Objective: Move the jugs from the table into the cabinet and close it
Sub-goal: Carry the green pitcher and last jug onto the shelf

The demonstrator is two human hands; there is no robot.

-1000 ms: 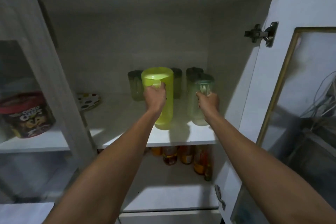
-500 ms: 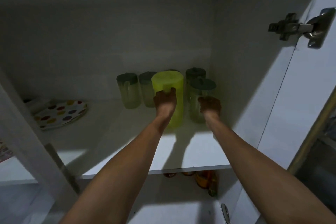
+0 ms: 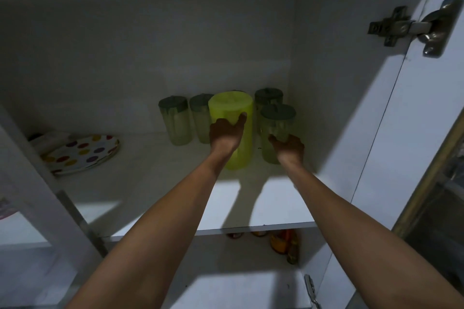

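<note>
A yellow-green jug (image 3: 238, 108) stands on the upper cabinet shelf (image 3: 271, 203), right of the middle. My left hand (image 3: 224, 134) is on its near side, thumb stretched up across the front. Just to its right stands a clear jug with a dark green lid (image 3: 277, 118), close to the cabinet's right wall. My right hand (image 3: 287, 145) holds it low on its near side. Three more clear jugs with green lids (image 3: 175, 120) stand in a row behind, against the back wall.
A plate with coloured dots (image 3: 80, 153) lies at the shelf's left. The cabinet door (image 3: 414, 133) hangs open on the right by a metal hinge (image 3: 411, 27). Bottles (image 3: 283, 243) stand on the shelf below. A closed glass door (image 3: 30, 208) is at the left.
Both jugs went deeper onto the shelf and now stand on it. My view has moved closer to the cabinet. My left thumb has spread up over the yellow-green jug.
</note>
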